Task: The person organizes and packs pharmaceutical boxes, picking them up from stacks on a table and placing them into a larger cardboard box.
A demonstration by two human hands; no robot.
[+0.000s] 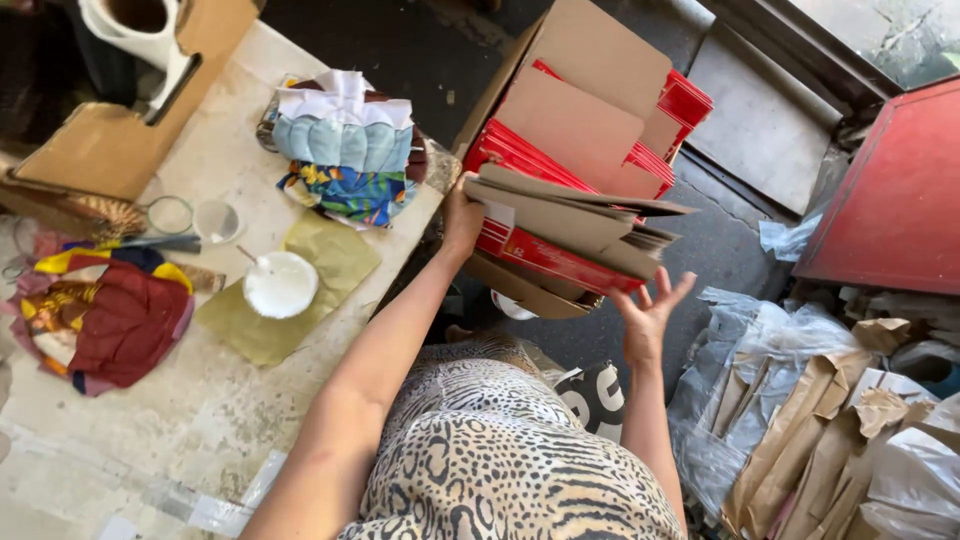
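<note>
Along the left edge of the worktop lies a heap of red, yellow and dark cloth, and behind it, at the far left corner, an open cardboard box with a white roll standing in it. Just right of the cloth, a small white bowl sits on an olive-yellow sheet, a thin stick resting in it. Near the worktop's far right edge stands a pile of folded fabric pieces — white on top, pale blue below, a bright printed one at the bottom.

Past the worktop's right edge, the left hand grips the near left end of a stack of flattened cardboard and red cartons; the thumb lies on top, and the other fingers seem to be tucked underneath, though the stack hides them. The stack is held up in the air over the dark floor, beyond the worktop, tilted away from the person.

The right hand is below the stack's lower right corner — palm up, fingers spread wide, the fingertips just short of the cardboard or barely grazing it.

Further right, on the floor, lie clear plastic bags and crumpled brown paper bags, with a red panel behind them.
</note>
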